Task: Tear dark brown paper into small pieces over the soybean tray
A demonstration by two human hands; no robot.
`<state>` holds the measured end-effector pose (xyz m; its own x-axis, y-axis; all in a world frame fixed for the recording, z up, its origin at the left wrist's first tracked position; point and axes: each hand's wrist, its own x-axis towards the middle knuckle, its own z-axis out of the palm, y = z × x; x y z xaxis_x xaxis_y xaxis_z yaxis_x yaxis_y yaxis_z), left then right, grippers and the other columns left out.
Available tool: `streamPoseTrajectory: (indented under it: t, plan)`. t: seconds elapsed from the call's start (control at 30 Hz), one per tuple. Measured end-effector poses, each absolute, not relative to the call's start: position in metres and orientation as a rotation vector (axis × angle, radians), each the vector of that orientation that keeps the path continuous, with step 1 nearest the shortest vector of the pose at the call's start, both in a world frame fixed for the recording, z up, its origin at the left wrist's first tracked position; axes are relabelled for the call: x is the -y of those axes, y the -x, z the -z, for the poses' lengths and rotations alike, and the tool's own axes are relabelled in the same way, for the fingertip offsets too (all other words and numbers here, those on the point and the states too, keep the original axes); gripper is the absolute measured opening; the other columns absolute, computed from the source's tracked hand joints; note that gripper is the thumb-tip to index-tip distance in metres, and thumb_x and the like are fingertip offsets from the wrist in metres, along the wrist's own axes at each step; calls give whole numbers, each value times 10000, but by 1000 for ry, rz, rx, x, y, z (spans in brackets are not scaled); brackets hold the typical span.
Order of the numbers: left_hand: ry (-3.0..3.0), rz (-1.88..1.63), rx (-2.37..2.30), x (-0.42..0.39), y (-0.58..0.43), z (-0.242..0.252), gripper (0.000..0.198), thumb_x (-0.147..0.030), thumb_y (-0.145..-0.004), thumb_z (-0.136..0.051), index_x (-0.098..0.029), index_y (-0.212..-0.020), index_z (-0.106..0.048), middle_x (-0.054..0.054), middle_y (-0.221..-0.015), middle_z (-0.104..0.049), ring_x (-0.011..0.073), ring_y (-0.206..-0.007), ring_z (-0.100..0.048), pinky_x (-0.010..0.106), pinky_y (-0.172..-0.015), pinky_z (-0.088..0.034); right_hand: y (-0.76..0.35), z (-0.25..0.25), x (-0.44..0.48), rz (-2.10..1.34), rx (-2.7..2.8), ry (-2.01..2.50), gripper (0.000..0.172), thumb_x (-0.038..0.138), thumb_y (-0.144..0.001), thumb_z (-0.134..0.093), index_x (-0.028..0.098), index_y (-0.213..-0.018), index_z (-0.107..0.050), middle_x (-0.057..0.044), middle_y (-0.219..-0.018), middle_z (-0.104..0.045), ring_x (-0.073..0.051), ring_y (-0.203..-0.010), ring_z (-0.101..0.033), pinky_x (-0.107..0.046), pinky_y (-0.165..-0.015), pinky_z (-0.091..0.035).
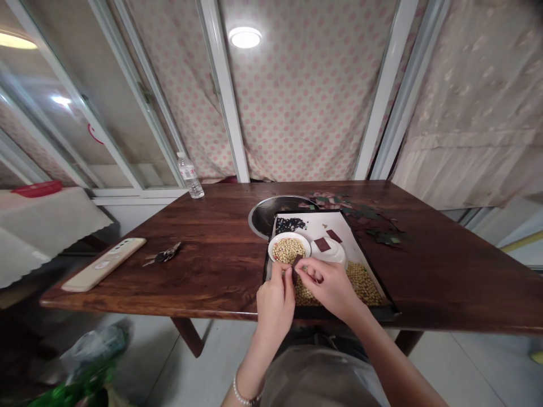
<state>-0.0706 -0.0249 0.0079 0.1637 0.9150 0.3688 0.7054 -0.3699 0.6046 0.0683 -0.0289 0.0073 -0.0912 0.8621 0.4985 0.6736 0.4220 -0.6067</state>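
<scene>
My left hand [278, 294] and my right hand [326, 282] meet over the near side of a black-edged tray [387, 294]. Between their pinched fingertips is a small dark brown flat piece [297, 261]. Just beyond the fingers stands a white bowl [271, 252] of pale round beans [288, 250]. Beside it sits a white dish [337, 254], with one brown square [322, 244] on it and another brown piece [334, 236] behind. Loose yellowish beans [363, 284] cover the tray's near part, partly hidden by my hands. Black beans [291, 225] lie in its far left corner.
On the wooden table [220, 243], many dark green and reddish flat pieces [373, 217] are scattered behind and right of the tray. A round dark inset [261, 217] lies behind it. Leftward are a water bottle [190, 176], keys [163, 255] and a phone [106, 264].
</scene>
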Motion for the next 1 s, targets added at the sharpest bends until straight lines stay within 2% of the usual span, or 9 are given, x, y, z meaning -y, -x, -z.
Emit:
streamPoseTrajectory:
  t: [0.23,0.43,0.67,0.83,1.0]
  plan:
    - [-2212,-939,-1410,30,71,-9,212,-280,-924,-292,-214,-891,-491,-31,-560,-551,140,-454,-538,217,-498,-338,-74,-3,18,-211,1643,1386,128,235,-833,-496,194,-840,-617,50,-520,-443,-96,-483,-438,-201,-515,-330]
    - [-2069,-1108,-1426,27,72,-2,223,-323,-928,-287,-200,-918,-472,-30,-546,-532,131,-417,-509,211,-453,-317,-73,-9,20,-191,1455,1336,145,280,-846,-471,191,-824,-583,66,-494,-382,-86,-434,-381,-194,-465,-315]
    - [-1903,-1373,-1450,27,71,3,204,-319,-932,-305,-188,-917,-460,-26,-559,-560,119,-447,-540,199,-459,-352,-72,-7,20,-168,1552,1376,150,265,-852,-450,199,-854,-585,48,-527,-433,-97,-461,-421,-203,-498,-336]
    - [-1868,-1402,-1454,27,71,4,177,-302,-928,-331,-188,-927,-466,-33,-545,-564,110,-431,-534,191,-453,-361,-74,-4,12,-219,1712,1556,153,218,-831,-474,188,-896,-610,39,-502,-474,-123,-464,-446,-226,-503,-317]
    - [-1873,-1403,-1460,28,73,4,187,-315,-930,-328,-188,-922,-465,-30,-540,-560,118,-435,-543,194,-441,-354,-78,-12,40,-103,1550,1471,182,269,-867,-446,187,-910,-603,35,-527,-487,-102,-459,-449,-209,-501,-350]
